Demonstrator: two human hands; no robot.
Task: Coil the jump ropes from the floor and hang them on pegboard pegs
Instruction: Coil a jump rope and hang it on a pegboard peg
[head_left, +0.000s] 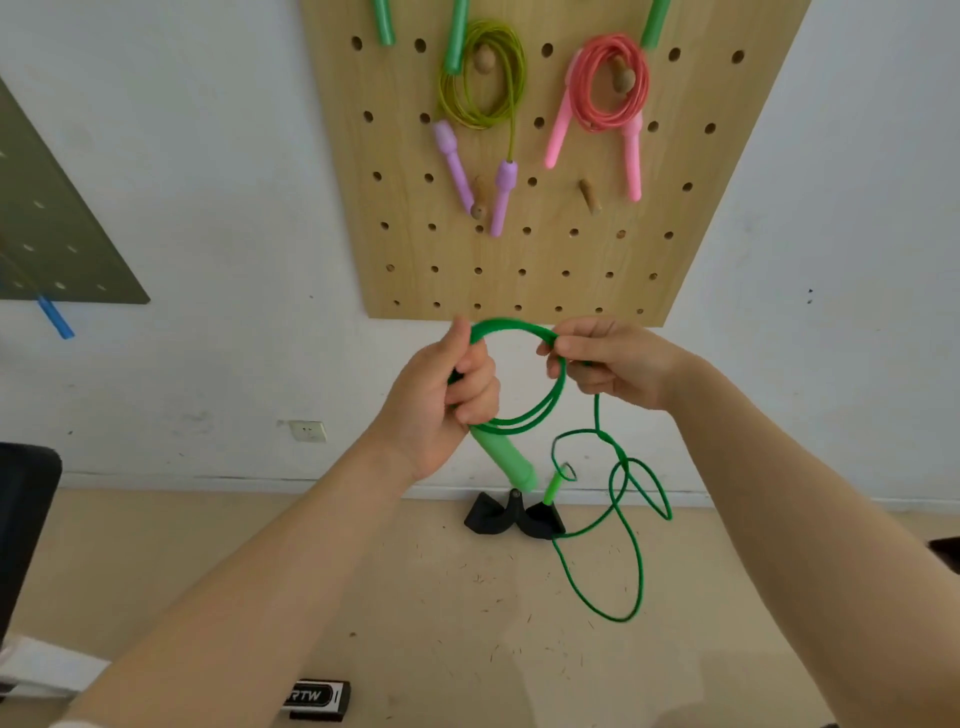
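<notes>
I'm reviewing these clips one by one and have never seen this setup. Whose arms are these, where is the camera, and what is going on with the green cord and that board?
There is no machine here: a person wears a wide-angle camera on the head, so you look forward and down along their bare arms. The left hand grips a green jump rope with its handle hanging below the fist. The right hand pinches the top of the loops being coiled. The rest of the rope dangles in loose loops, its second handle hanging low near a black object on the floor. On the wall is a wooden pegboard, where a yellow-green rope with purple handles and a pink rope already hang coiled on pegs. Two lower pegs, one at, carry no coil.
</notes>
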